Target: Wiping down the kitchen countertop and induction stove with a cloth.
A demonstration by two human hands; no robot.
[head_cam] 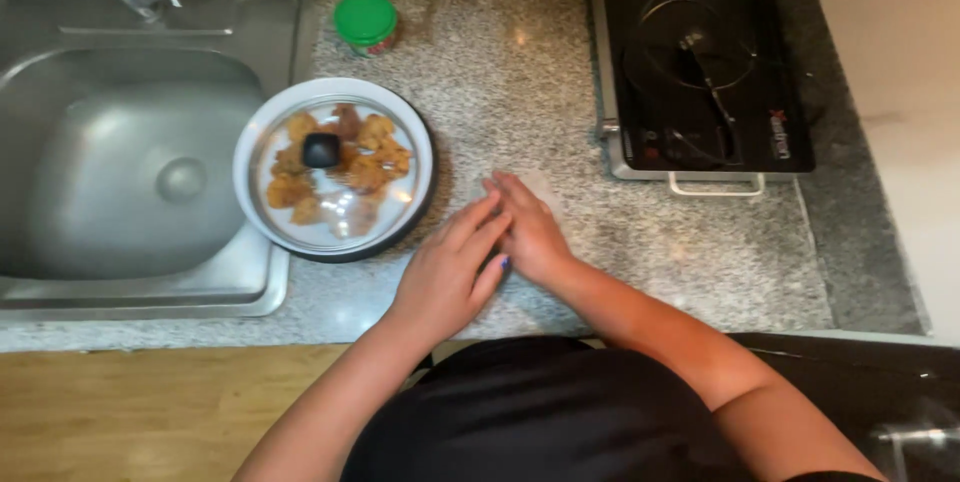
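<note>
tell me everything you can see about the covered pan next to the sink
The round dark pan sits flat on the speckled granite counter, overlapping the steel sink's rim. A clear glass lid with a white rim and black knob closes it. Golden-brown fried pieces show through. Neither hand touches it.

speckled grey granite countertop [520,72] carries all items. a steel sink [250,282] is set into its left portion. a pan with glass lid [335,170] rests beside the sink. a green-lidded jar [366,22] stands behind the pan. a black single-burner cooktop [705,72] occupies the right rear. both hands [490,252] lie flat at centre
</note>
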